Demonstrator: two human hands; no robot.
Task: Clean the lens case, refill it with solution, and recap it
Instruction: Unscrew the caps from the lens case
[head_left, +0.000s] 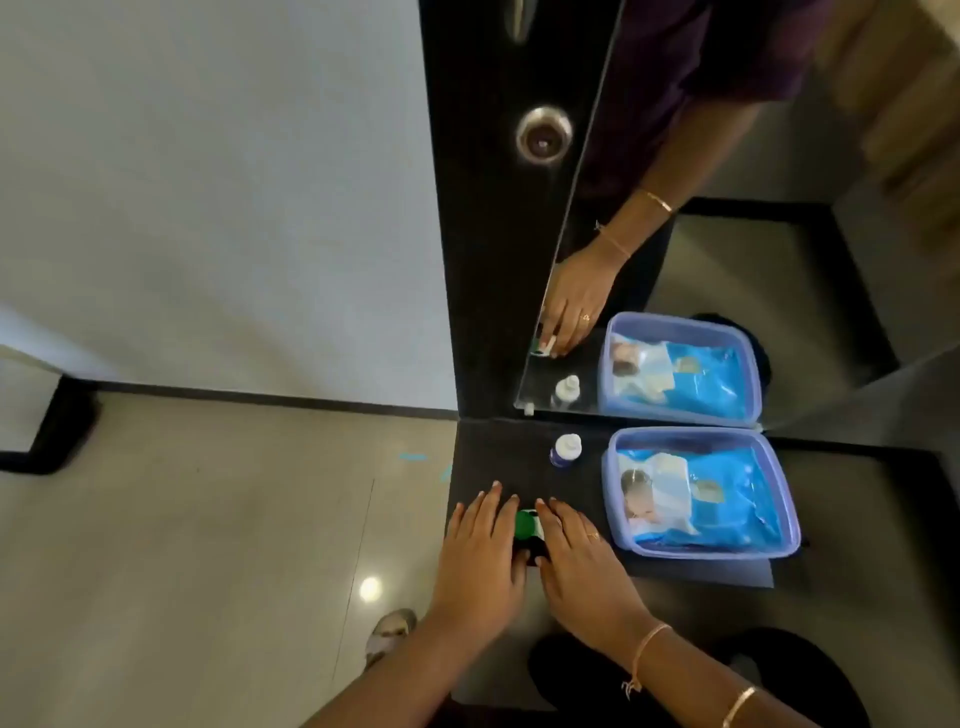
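On the shelf (485, 452), left hand (483, 543) and right hand (579, 553) lie flat beside green-capped case (525, 523).

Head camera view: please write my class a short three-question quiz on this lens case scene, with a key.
1. True or false: the solution bottle stands inside the blue container.
2. The lens case shows which colour? A red, B green, C yellow.
3. Which wears a ring, the left hand or the right hand?

Key: 1 false, it stands beside it; 2 B; 3 right.
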